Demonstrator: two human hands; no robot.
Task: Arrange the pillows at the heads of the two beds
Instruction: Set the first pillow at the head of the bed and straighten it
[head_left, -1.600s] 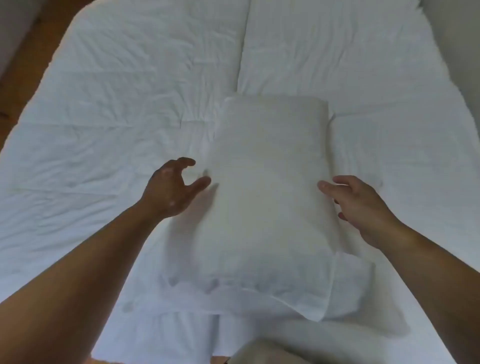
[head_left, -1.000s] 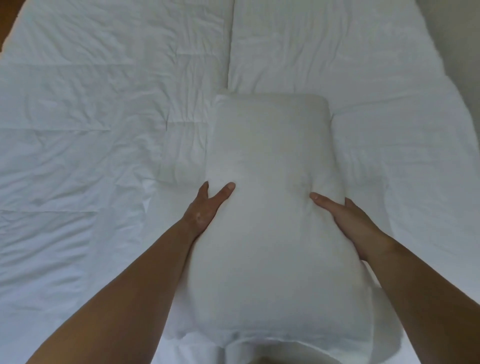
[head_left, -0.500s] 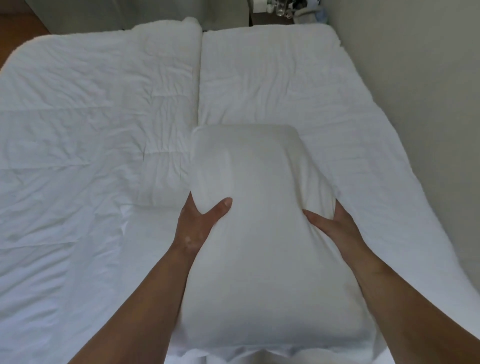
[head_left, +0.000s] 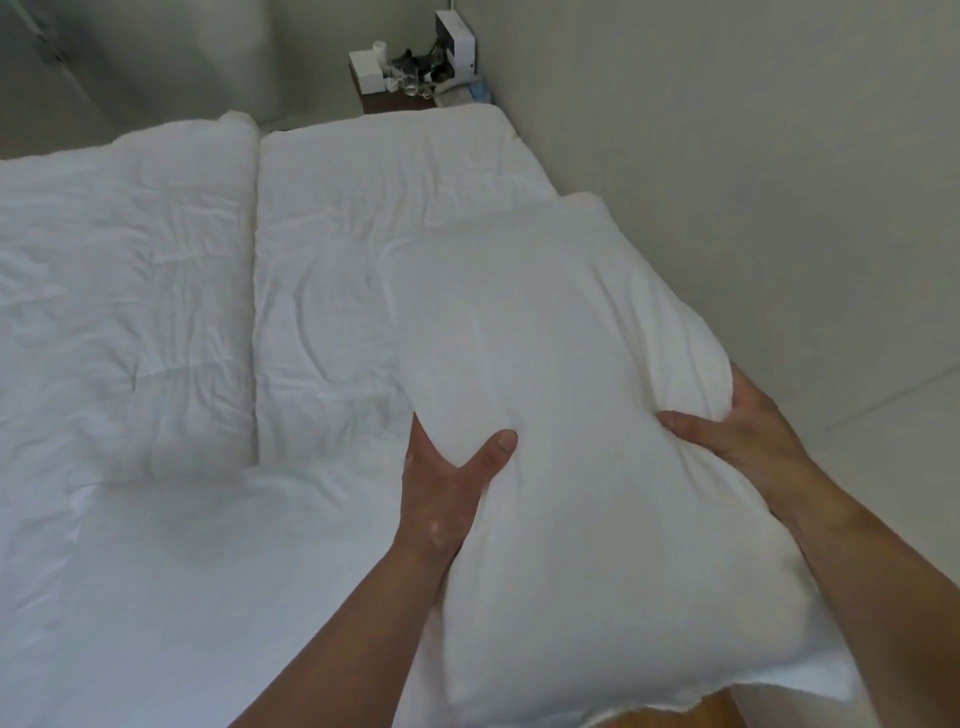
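Note:
A white pillow (head_left: 566, 384) is lifted off the bedding and held lengthwise, pointing away from me and slightly to the right. My left hand (head_left: 447, 483) grips its left side with the thumb pressed into the top. My right hand (head_left: 737, 426) clasps its right side, fingers hidden beneath. Below it lie two beds pushed together: the left bed (head_left: 119, 291) and the right bed (head_left: 374, 218), both covered in wrinkled white duvets. The pillow hangs over the right bed's near right part.
A pale wall (head_left: 753, 156) runs along the right bed's far side. At the far end stands a dark nightstand (head_left: 395, 101) crowded with small white boxes and glasses. A seam (head_left: 255, 312) separates the two duvets. Wooden floor shows at the bottom edge.
Both hands closed on the pillow's sides and lifted it off the bed. It has swung right toward the wall, and my view has risen to show the far end of the beds.

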